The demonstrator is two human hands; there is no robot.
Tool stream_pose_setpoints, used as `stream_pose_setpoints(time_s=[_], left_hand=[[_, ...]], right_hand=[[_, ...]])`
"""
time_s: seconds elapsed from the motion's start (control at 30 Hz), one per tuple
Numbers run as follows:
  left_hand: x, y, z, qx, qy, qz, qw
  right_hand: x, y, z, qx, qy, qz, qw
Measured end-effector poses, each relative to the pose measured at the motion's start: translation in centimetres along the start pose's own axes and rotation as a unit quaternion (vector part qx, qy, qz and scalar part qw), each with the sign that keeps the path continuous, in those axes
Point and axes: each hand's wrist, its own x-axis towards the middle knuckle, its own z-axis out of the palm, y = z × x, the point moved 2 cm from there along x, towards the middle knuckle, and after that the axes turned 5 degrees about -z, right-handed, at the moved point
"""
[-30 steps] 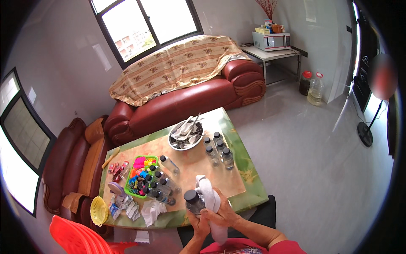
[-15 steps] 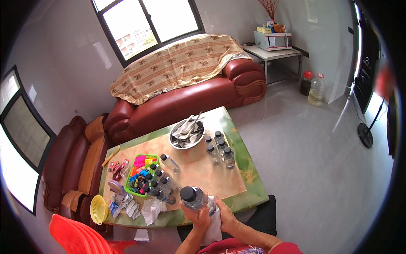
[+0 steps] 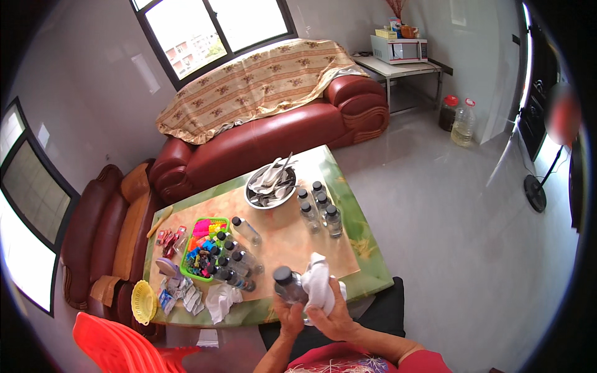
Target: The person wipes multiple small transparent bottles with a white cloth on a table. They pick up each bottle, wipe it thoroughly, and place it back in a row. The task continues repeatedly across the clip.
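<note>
At the near edge of the table, my left hand (image 3: 289, 318) is closed round a clear bottle (image 3: 288, 287) with a black cap, held tilted. My right hand (image 3: 336, 318) grips a white cloth (image 3: 318, 287) against the bottle's side; part of the cloth bunches up above my fingers. Left of my hands, several similar clear bottles (image 3: 239, 260) stand close together beside a green basket (image 3: 189, 275) of small colourful items. Another bottle group (image 3: 333, 222) stands on the table's right side. A crumpled white tissue (image 3: 221, 302) lies near the front edge.
A metal bowl (image 3: 249, 200) of spoons and other utensils sits at the table's far side. Small packets (image 3: 180, 292) and a yellow basket (image 3: 144, 303) are at the left. Red plastic chairs (image 3: 115, 342) stand lower left, a red sofa (image 3: 267, 133) behind the table.
My right hand has lifted the white cloth from low beside the bottle up along its side. The bottle has shifted slightly right, still in my left hand.
</note>
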Motion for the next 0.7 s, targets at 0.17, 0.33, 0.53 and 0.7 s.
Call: stream_pose_setpoints(time_s=[0.17, 0.33, 0.53, 0.7], left_hand=[[-1.8, -0.9, 0.5, -0.121, -0.032, -0.070, 0.990], [-1.5, 0.7, 0.4, -0.045, -0.053, -0.222, 0.973], [-1.1, 0.5, 0.1, 0.069, 0.075, -0.011, 0.995], [0.4, 0.7, 1.0, 0.038, 0.077, 0.020, 0.996]], right_hand=[[3.6, -0.1, -0.4, -0.069, -0.050, 0.005, 0.996], [5.6, -0.1, -1.4, -0.009, -0.153, 0.078, 0.985], [2.9, 2.2, -0.3, -0.098, -0.052, 0.003, 0.994], [1.0, 5.5, -0.7, -0.068, 0.015, 0.170, 0.983]])
